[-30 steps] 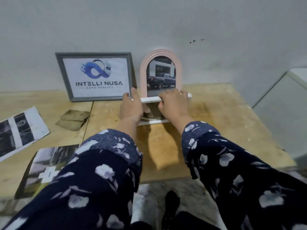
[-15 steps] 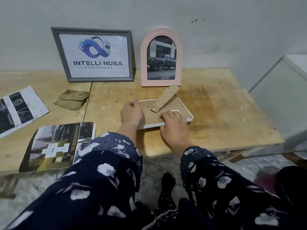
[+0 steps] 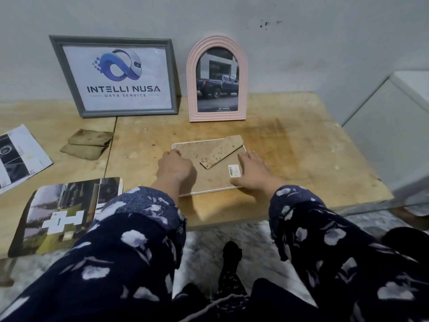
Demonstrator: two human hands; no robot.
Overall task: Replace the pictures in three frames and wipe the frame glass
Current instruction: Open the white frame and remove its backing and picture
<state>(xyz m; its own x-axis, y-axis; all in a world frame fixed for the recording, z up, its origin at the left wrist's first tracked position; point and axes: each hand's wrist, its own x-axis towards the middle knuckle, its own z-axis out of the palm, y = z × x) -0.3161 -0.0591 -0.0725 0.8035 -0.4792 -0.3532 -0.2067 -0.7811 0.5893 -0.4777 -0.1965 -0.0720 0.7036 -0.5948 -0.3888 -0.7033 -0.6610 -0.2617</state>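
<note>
1. A white-rimmed frame (image 3: 210,168) lies face down on the wooden table (image 3: 290,159), near its front edge, with the brown backing board up.
2. The brown easel stand (image 3: 221,152) lies slantwise on that backing, its far end reaching just past the frame's back rim; a small barcode sticker (image 3: 235,170) sits on the backing near the right side.
3. The left hand (image 3: 175,167) rests on the frame's left side with its fingers curled under; whether they pinch anything cannot be told.
4. The right hand (image 3: 251,174) lies flat on the right edge, fingers straight, thumb along the near rim, holding nothing.
5. Behind, a pink arched frame (image 3: 217,80) stands upright against the wall, holding a picture of a dark pickup truck.
6. Left of it, a grey frame (image 3: 116,76) leans on the wall and holds a logo print reading INTELLI NUSA.
7. A folded brownish cloth (image 3: 87,144) lies in front of the grey frame.
8. Loose printed pictures (image 3: 62,212) lie at the table's near left, and another sheet (image 3: 18,156) at the left edge.
</note>
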